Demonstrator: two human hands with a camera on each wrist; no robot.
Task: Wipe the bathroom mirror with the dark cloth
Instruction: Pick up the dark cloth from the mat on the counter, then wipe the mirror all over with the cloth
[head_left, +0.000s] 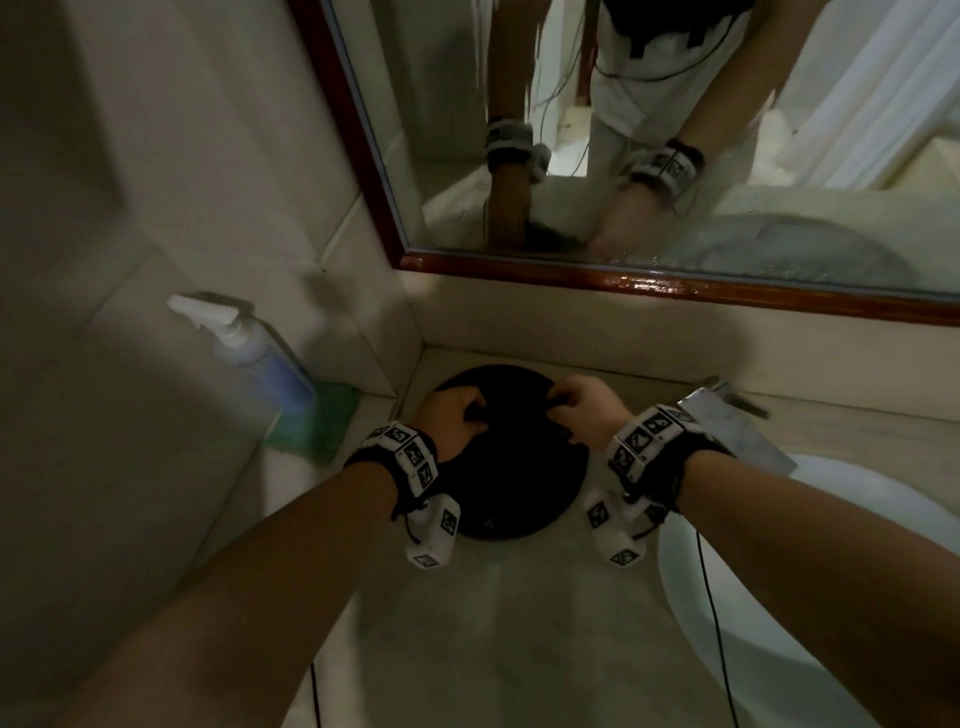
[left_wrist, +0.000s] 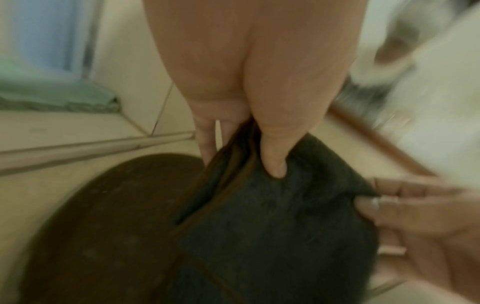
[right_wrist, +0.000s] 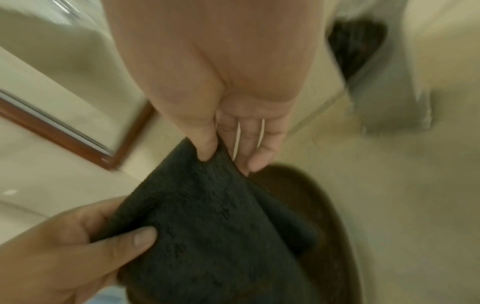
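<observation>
The dark cloth (head_left: 519, 431) hangs over a round dark tray (head_left: 509, 514) on the counter, below the mirror (head_left: 675, 130) with its red-brown frame (head_left: 675, 283). My left hand (head_left: 457, 423) pinches one upper corner of the dark cloth (left_wrist: 272, 216) between thumb (left_wrist: 272, 162) and fingers. My right hand (head_left: 587, 413) pinches the other corner of the dark cloth (right_wrist: 207, 216), thumb (right_wrist: 205, 148) on top. In the left wrist view the right hand (left_wrist: 405, 205) shows at the cloth's far edge; in the right wrist view the left hand (right_wrist: 85, 246) does.
A spray bottle (head_left: 260, 358) with blue liquid stands on a green sponge or cloth (head_left: 317, 421) at the left wall. A white basin (head_left: 779, 571) lies at the right, with a metal tap (head_left: 737, 415) behind it. Tiled walls close in on the left.
</observation>
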